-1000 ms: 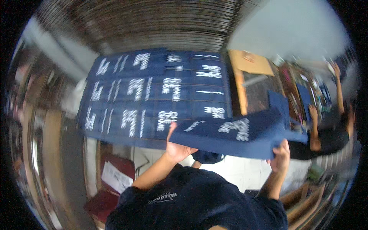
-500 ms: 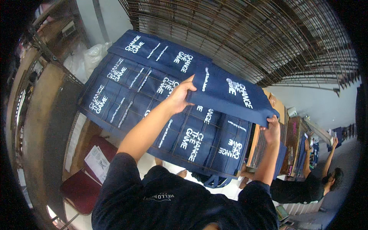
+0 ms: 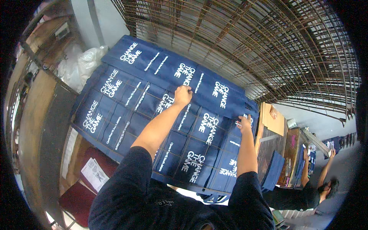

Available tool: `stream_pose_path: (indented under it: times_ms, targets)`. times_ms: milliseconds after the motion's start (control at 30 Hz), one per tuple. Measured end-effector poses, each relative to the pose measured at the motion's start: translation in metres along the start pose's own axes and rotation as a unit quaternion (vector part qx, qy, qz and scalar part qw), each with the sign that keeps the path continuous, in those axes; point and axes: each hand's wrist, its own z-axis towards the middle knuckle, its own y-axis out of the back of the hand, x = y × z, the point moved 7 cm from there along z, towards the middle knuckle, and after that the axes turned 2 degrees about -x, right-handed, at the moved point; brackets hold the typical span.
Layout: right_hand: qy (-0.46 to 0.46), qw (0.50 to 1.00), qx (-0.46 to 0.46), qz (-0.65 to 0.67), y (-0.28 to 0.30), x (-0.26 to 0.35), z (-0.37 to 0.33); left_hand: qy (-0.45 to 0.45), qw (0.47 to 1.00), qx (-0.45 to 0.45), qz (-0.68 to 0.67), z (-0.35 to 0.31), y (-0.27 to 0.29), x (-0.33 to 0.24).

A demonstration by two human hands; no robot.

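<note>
A printed navy fabric panel [image 3: 214, 90] lies flat along the far side of a wire drying rack [image 3: 151, 112], beside another printed navy panel [image 3: 147, 63] to its left. At the panel's near left edge is my left hand [image 3: 183, 96], its fingers curled closed on the cloth. My right hand [image 3: 244, 123] pinches the near right corner. Below the rack's thin wires, more navy fabric pieces [image 3: 122, 101] with white print show through the grid.
Raised wire racks [image 3: 245, 46] lean over the far side. A clear plastic bag [image 3: 88, 63] sits at the left, near a dark red chair [image 3: 78, 199] with a paper sheet [image 3: 94, 172]. Cardboard [image 3: 274, 119] and a table stand at right, where another person [image 3: 303, 195] works.
The panel, held up between both hands before, has come down flat onto the rack's far side. My right hand has moved left with its corner.
</note>
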Motion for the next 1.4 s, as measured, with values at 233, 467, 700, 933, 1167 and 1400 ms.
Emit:
stream_pose_path:
  times_ms: [233, 467, 700, 933, 1167, 1400]
  targets:
    - [-0.030, 0.999, -0.020, 0.002, 0.009, -0.014, 0.008, -0.026, 1.000, 0.013, 0.002, 0.000, -0.002, -0.007]
    - [-0.018, 1.000, -0.005, 0.007, 0.009, -0.023, 0.009, -0.057, 0.998, 0.006, -0.003, -0.002, -0.003, -0.005]
    - [0.002, 1.000, -0.031, 0.005, 0.011, -0.023, 0.003, -0.104, 0.994, -0.009, 0.015, -0.013, 0.017, -0.020]
    - [0.063, 0.990, -0.114, -0.052, 0.027, -0.008, -0.029, -0.128, 0.992, -0.009, -0.004, -0.060, 0.097, -0.043]
    - [0.213, 0.968, -0.102, 0.084, 0.083, -0.026, -0.042, -0.068, 0.996, -0.007, 0.058, -0.138, 0.204, -0.030]
    - [0.240, 0.941, -0.131, 0.202, 0.249, -0.086, -0.067, -0.054, 0.995, -0.051, 0.073, -0.260, 0.255, -0.036]
